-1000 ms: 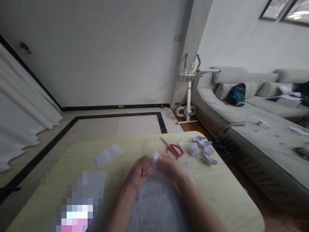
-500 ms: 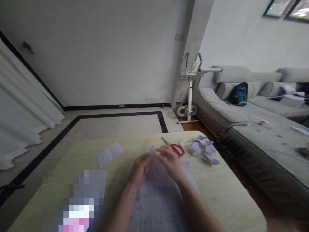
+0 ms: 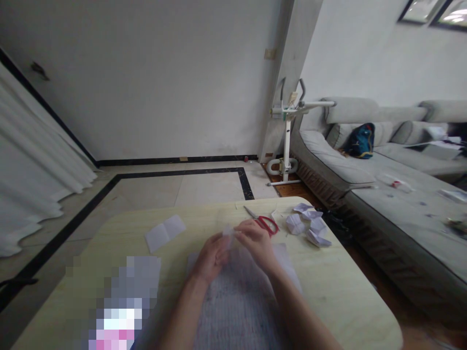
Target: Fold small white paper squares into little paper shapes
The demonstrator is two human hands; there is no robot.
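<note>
Both of my hands meet over the middle of a pale wooden table. My left hand and my right hand are closed, pinching a small piece of white folded paper between their fingertips. A lined sheet of paper lies under my forearms. Red-handled scissors lie just beyond my right hand.
Several folded white paper pieces sit at the table's far right. A creased white sheet lies at the far left, a blurred-out patch at the near left. A grey sofa with a blue bag stands right of the table.
My hands with the small paper have moved a little further from me, toward the scissors, and the fingers have shifted on the paper.
</note>
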